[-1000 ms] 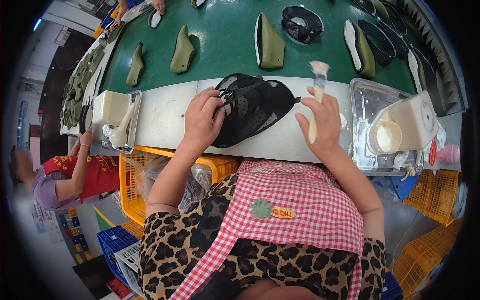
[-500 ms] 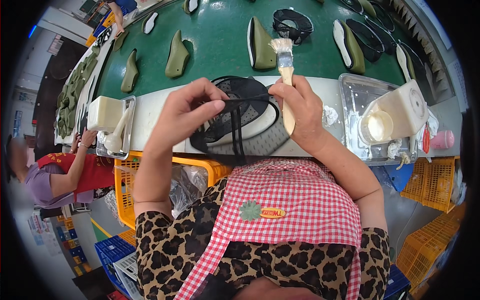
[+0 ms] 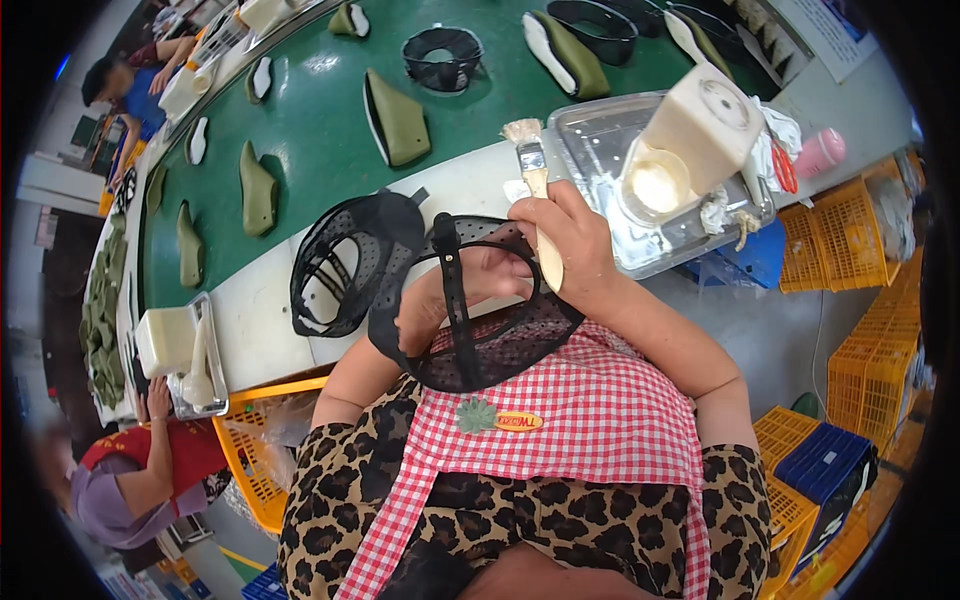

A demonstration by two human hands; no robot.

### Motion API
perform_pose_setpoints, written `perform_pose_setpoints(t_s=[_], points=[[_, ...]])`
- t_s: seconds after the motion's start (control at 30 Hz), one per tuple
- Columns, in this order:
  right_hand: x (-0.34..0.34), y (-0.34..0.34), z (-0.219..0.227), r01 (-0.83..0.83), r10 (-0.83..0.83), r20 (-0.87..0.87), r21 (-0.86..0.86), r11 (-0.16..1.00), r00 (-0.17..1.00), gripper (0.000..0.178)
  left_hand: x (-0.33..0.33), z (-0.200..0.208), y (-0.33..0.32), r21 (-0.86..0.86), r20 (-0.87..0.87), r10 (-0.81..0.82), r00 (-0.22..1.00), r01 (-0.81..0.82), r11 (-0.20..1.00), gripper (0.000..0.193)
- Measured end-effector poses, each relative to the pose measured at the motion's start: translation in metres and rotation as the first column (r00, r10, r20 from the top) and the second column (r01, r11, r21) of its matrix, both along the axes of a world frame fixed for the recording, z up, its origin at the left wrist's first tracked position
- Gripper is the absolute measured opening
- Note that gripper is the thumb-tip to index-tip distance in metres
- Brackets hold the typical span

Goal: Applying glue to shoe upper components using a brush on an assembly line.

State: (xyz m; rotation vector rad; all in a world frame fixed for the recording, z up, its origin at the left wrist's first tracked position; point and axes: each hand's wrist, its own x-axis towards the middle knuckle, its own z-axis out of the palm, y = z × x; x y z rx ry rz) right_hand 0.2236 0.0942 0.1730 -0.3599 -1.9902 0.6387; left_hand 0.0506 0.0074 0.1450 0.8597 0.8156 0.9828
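Black dotted-mesh shoe upper with a narrow strap across its opening [image 3: 525,345]: from where I stand, it is up off the bench, in front of the worker's red-and-white checked apron [image 3: 560,425]. The left hand [image 3: 487,278] is inside it, fingers stretched toward the far rim; whether they pinch the edge I can't tell. The right hand [image 3: 578,242] is closed around the pale wooden handle of a flat, light-bristled brush [image 3: 540,185], its fingertips close by the upper's rim. A second black mesh upper [image 3: 385,222] lies just beside, on the white worktop strip [image 3: 262,318]; the two overlap in my view, so I can't say if they touch. To my mind, handling it well means letting the left hand hold the soft mesh open from within, so the rim doesn't fold in and the strap lies untwisted. The brush is best left bristles up and outward, as it is now, since a brush of that kind would mark black mesh easily. I'd judge a light grip enough, and I'd mind the clear plastic tray [image 3: 588,125] with its cup of white liquid [image 3: 658,187] near the right forearm.
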Motion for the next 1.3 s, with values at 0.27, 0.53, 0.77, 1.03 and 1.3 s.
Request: perform_pose_setpoints(t_s=[0.27, 0.53, 0.77, 1.03, 1.3], points=[[0.057, 0.033, -0.005, 0.222, -0.221, -0.032, 0.052, 0.974, 0.975, 0.029, 0.043, 0.007, 0.03, -0.221, -0.157, -0.121, 0.98, 0.085, 0.972, 0.031], [0.137, 0.075, -0.029, 0.367, -0.408, 0.059, -0.567, 0.738, 0.911, 0.021, 0.05, 0.02, 0.039, -0.114, -0.319, -0.038, 0.947, 0.002, 0.993, 0.035], [0.138, 0.093, -0.042, 0.423, -0.367, 0.294, -0.155, 0.893, 0.883, 0.015, 0.056, 0.027, 0.054, -0.284, -0.204, -0.005, 0.979, -0.054, 0.957, 0.037], [0.139, 0.079, -0.042, 0.234, -0.151, 0.186, -0.599, 0.766, 0.971, 0.012, 0.049, 0.023, 0.072, -0.393, -0.172, -0.075, 0.982, 0.001, 0.92, 0.035], [0.134, 0.056, -0.005, 0.057, -0.104, -0.044, -0.6, 0.798, 0.994, 0.012, 0.051, 0.021, 0.085, -0.403, -0.237, -0.127, 0.963, 0.021, 0.915, 0.035]])
